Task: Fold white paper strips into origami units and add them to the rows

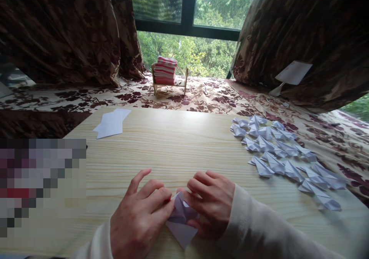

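A partly folded sheet of white paper (183, 234) lies on the wooden table near its front edge, one pointed corner toward me. My left hand (141, 213) pinches its left side between thumb and forefinger, with the little finger lifted. From the other side my right hand (211, 203) grips the paper, fingers curled over its upper right part. A raised flap stands up between the two hands. The fingertips hide some of the folds. Several folded white paper pieces (276, 163) are spread over the table's right side.
Flat white paper sheets (111, 124) lie at the table's (173, 136) far left. Behind the table, a small rack (170, 84) holding folded pink-striped towels (165, 70) and a white lamp (293, 72) stand on a flowered cloth. A pixelated area covers the left edge.
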Action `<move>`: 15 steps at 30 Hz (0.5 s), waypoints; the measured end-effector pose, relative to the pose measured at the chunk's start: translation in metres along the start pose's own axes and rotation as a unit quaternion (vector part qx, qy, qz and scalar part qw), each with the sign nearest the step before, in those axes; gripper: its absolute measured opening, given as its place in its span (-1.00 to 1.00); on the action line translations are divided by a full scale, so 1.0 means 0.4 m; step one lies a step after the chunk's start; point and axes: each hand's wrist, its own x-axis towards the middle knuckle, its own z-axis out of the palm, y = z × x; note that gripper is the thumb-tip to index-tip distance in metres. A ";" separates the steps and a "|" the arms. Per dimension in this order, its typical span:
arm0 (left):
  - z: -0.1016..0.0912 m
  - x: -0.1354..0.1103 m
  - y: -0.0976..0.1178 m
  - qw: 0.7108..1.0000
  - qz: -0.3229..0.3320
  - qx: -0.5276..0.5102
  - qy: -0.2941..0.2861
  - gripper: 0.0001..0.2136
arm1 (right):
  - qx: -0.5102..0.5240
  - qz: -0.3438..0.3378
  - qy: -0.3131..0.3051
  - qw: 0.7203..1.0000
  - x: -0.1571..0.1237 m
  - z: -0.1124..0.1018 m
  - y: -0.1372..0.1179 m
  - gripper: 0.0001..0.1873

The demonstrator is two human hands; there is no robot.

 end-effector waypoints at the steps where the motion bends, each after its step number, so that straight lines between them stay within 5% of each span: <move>1: 0.000 -0.002 0.000 1.000 0.000 -0.001 -0.002 -0.80 | -0.001 0.002 0.003 1.000 -0.003 0.004 -0.001 -0.56; 15: 0.008 -0.002 0.021 0.992 -0.099 -0.003 0.080 -0.83 | 0.048 0.064 0.114 0.990 -0.033 0.030 -0.028 -0.80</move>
